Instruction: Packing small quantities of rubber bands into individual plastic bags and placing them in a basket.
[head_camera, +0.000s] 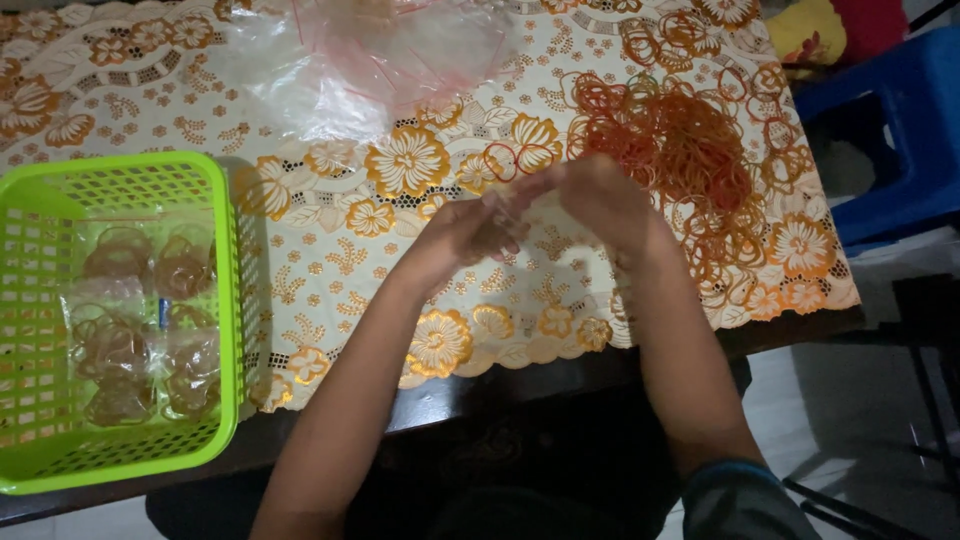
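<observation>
Blurring hands (535, 210) hide whatever fingers pinch

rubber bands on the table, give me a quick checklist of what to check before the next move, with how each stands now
1. Loose rubber bands within reach: ok, the orange pile lies on the tablecloth just beyond the right hand.
2. Both hands together over the table: ok, the left hand meets the right at the fingers.
3. What the fingers hold: cannot tell, blurred.
4. Green basket in reach: ok, it sits at the left of the table with small filled clear bags inside.
5. Spare clear plastic bags at hand: ok, lying at the far edge.
6. Pile clear of the table edge: not ok, bands spread close to the right edge.
</observation>
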